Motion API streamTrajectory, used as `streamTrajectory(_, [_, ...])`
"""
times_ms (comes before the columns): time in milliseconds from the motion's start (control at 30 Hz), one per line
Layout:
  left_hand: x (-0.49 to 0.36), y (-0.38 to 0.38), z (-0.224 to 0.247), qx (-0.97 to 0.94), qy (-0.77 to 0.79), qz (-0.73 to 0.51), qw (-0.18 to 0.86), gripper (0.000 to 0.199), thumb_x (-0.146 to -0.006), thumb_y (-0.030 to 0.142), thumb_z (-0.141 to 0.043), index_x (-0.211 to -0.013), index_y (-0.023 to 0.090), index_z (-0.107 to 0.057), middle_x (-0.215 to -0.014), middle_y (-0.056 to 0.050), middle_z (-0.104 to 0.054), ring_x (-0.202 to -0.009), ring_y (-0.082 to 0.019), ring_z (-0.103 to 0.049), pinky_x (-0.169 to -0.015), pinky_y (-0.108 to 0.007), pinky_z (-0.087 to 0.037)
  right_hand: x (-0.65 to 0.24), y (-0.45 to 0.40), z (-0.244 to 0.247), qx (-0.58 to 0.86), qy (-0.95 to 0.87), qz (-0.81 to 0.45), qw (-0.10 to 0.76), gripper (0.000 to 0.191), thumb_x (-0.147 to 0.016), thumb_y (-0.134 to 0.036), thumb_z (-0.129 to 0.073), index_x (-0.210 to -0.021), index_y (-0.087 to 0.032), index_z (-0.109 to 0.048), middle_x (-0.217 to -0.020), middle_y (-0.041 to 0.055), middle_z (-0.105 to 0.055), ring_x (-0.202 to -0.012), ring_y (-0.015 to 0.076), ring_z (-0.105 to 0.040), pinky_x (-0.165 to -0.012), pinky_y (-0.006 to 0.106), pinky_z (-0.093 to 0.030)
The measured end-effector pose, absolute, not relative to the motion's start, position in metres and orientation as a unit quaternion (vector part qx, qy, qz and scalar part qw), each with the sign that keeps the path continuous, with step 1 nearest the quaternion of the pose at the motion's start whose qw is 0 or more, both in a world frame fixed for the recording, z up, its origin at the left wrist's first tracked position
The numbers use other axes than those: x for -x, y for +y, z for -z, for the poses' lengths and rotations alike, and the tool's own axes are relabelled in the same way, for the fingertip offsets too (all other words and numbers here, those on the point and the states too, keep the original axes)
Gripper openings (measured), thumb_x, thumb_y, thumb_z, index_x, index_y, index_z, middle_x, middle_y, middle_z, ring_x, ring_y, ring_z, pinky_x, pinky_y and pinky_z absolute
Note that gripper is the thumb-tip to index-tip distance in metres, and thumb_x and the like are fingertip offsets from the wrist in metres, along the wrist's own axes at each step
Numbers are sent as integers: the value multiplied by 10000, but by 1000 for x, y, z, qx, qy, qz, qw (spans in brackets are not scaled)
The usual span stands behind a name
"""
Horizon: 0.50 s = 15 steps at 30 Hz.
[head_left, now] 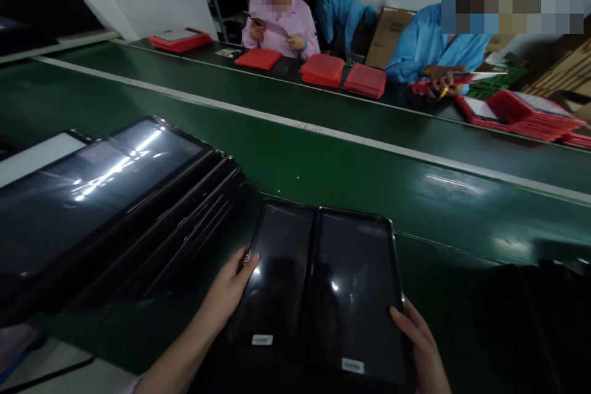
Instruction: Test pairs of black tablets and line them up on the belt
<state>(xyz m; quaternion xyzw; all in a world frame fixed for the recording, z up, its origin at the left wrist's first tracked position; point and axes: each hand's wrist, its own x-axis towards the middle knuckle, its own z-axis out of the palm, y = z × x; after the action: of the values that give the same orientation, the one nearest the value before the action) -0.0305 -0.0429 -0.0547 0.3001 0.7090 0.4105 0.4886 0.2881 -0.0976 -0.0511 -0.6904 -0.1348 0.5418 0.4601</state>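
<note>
Two dark glossy panels lie side by side at the bottom centre, a left panel (pixel 281 271) and a right panel (pixel 357 283), each with a small white label near its lower edge. My left hand (pixel 235 277) grips the outer edge of the left panel, thumb on top. Around the right panel's outer edge is my right hand (pixel 418 332), its thumb over the rim. Whether the panels are joined cannot be made out. To the left rises a stack of similar dark glossy panels (pixel 115 166), tilted and reflecting ceiling lights.
A green work surface (pixel 286 154) with a pale strip (pixel 305 126) runs across. Beyond it lie red stacks (pixel 323 69) and a red pile (pixel 521 112). A person in pink (pixel 302 18) holds a flat panel; a person in blue (pixel 415 37) handles a red item. Dark objects (pixel 545 320) fill the lower right.
</note>
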Motion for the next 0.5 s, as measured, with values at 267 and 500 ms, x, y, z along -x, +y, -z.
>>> streamTrajectory(267, [3, -22, 71, -681, 669, -278, 111, 488, -1007, 393, -479, -1410, 182, -656, -1622, -220, -520, -1581, -427, -382, -1224, -710, -364, -347, -82, 40, 733, -381, -381, 415, 702, -762, -666, -823, -1339, -273, -747, -1548, 89, -650, -1493, 414, -534, -1182, 547, -517])
streamTrajectory(500, [-63, 50, 69, -788, 588, -141, 113, 640, -930, 339, -528, -1489, 31, -575, -1560, -270, -592, -1490, -395, -533, -1245, -601, -402, -350, -38, 63, 691, -525, -299, 397, 793, -908, -650, -717, -1583, -282, -521, -1518, 139, -661, -1408, 369, -627, -1132, 582, -553])
